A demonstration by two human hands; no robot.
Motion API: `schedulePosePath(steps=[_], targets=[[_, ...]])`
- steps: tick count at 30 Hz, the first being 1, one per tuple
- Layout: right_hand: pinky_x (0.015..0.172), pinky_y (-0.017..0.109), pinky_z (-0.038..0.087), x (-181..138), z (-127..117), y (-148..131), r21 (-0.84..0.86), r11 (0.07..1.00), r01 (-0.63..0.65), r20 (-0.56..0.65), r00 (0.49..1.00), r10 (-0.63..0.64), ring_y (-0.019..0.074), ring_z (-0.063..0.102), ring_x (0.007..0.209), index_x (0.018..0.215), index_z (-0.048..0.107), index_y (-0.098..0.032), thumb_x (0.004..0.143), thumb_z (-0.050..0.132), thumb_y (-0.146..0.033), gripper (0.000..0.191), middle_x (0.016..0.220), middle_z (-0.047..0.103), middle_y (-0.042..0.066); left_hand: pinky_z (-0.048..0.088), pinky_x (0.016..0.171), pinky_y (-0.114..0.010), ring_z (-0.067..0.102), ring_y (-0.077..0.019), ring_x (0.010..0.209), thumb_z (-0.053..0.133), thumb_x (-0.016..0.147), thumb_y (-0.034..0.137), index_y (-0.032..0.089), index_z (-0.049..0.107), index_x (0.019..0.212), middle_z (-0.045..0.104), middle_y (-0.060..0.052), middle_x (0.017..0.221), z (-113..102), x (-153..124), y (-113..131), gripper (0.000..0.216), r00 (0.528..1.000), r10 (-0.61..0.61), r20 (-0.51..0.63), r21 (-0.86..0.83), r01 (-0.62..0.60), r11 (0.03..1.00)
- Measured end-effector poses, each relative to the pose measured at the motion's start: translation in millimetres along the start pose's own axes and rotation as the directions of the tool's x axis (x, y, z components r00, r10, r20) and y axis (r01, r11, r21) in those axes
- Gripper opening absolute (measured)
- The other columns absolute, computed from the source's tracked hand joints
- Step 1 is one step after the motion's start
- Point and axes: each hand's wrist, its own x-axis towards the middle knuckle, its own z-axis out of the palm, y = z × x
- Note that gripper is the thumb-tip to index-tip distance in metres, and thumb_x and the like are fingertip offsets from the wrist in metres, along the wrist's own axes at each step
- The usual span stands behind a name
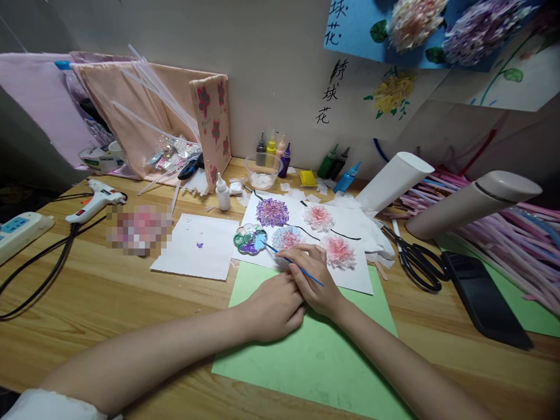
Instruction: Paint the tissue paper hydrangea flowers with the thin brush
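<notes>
My right hand (317, 283) pinches a thin blue paintbrush (308, 274), slanted to the left. Its tip is at the right edge of a flower-shaped palette (249, 239) with green, blue and purple paint. My left hand (273, 309) lies back-up on green paper (341, 364), fingers curled and partly hidden under the right hand; whatever they hold, if anything, is out of sight. White paper (361, 271) beyond carries a purple flower (272, 212), a blue-pink flower (287, 237), pink flowers (340, 252) and dark painted stems.
To the left lie a paint-spotted white sheet (192, 256), a hot glue gun (94, 201) and a power strip (21, 233). Paint bottles (285, 160) and a clear plastic cup (263, 172) stand behind. Black scissors (417, 256), a phone (485, 297) and pipe cleaners (516, 233) are at right.
</notes>
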Motion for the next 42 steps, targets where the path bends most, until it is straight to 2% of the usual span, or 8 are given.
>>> schedulePosePath(steps=[16,20,25,28,30,33,35,42], targets=[[0.094,0.041,0.028,1,-3,-1,0.008,1.000,-0.022,0.004,1.000,0.022,0.0226,0.047,0.109,0.111,0.057,-0.026,0.095,0.033,-0.026,0.029,0.107,0.068,0.002,0.046,0.092,-0.039,0.058,-0.0268,0.099,0.048,0.086,0.022,0.008,0.063,0.105,0.066,-0.015,0.106,-1,1,1,0.028,1.000,-0.011,0.006,-0.020,0.011,1.000],[0.094,0.042,0.030,0,-3,-2,-0.007,1.000,0.002,0.007,1.000,-0.002,0.0227,0.048,0.111,0.117,0.055,-0.027,0.094,0.034,-0.025,0.031,0.113,0.066,0.002,0.046,0.093,-0.041,0.057,-0.0272,0.102,0.048,0.086,0.022,0.009,0.062,0.103,0.066,-0.015,0.105,0,1,0,0.026,1.000,-0.010,0.009,-0.043,0.011,0.999],[0.089,0.042,0.035,-6,-8,1,0.005,1.000,0.021,-0.169,0.985,-0.020,0.0231,0.051,0.102,0.108,0.057,-0.026,0.091,0.038,-0.021,0.026,0.104,0.066,0.004,0.037,0.106,-0.040,0.051,-0.0244,0.117,0.046,0.088,0.021,0.012,0.057,0.113,0.061,-0.013,0.120,-2,0,2,0.029,0.999,-0.012,-0.043,-0.082,0.009,0.997],[0.084,0.041,0.039,-13,-11,9,0.052,0.999,-0.001,-0.361,0.932,0.020,0.0219,0.054,0.091,0.094,0.056,-0.024,0.089,0.040,-0.019,0.017,0.090,0.063,0.005,0.026,0.113,-0.044,0.041,-0.0231,0.130,0.046,0.089,0.024,0.015,0.046,0.130,0.049,-0.010,0.138,-4,-1,3,0.042,0.998,-0.047,-0.039,-0.074,0.044,0.996],[0.079,0.038,0.042,-18,-12,16,0.161,0.987,-0.010,-0.427,0.901,0.079,0.0202,0.054,0.084,0.090,0.053,-0.023,0.089,0.041,-0.019,0.013,0.084,0.058,0.004,0.023,0.115,-0.045,0.034,-0.0234,0.136,0.045,0.090,0.027,0.015,0.038,0.138,0.041,-0.010,0.145,-4,-3,4,0.050,0.997,-0.071,-0.027,-0.062,0.069,0.996],[0.072,0.035,0.045,-26,-13,26,0.336,0.942,-0.008,-0.368,0.919,0.139,0.0182,0.055,0.081,0.094,0.051,-0.023,0.090,0.043,-0.020,0.010,0.085,0.055,0.003,0.021,0.116,-0.044,0.029,-0.0244,0.138,0.044,0.090,0.028,0.013,0.035,0.140,0.034,-0.012,0.149,-3,-3,4,0.053,0.995,-0.095,-0.016,-0.050,0.094,0.994],[0.072,0.034,0.046,-29,-15,29,0.374,0.927,0.006,-0.317,0.941,0.122,0.0178,0.055,0.081,0.096,0.051,-0.023,0.089,0.043,-0.020,0.010,0.086,0.055,0.004,0.023,0.115,-0.042,0.028,-0.0243,0.139,0.043,0.090,0.028,0.011,0.036,0.140,0.033,-0.013,0.149,-2,-3,3,0.053,0.995,-0.096,-0.009,-0.053,0.095,0.994],[0.068,0.034,0.047,-25,-23,21,0.224,0.973,0.047,-0.251,0.968,0.011,0.0185,0.058,0.078,0.087,0.054,-0.022,0.087,0.043,-0.019,0.011,0.081,0.060,0.004,0.029,0.113,-0.042,0.036,-0.0249,0.134,0.044,0.090,0.026,0.010,0.038,0.137,0.043,-0.015,0.142,0,-2,2,0.050,0.998,-0.062,-0.034,-0.080,0.059,0.995]])
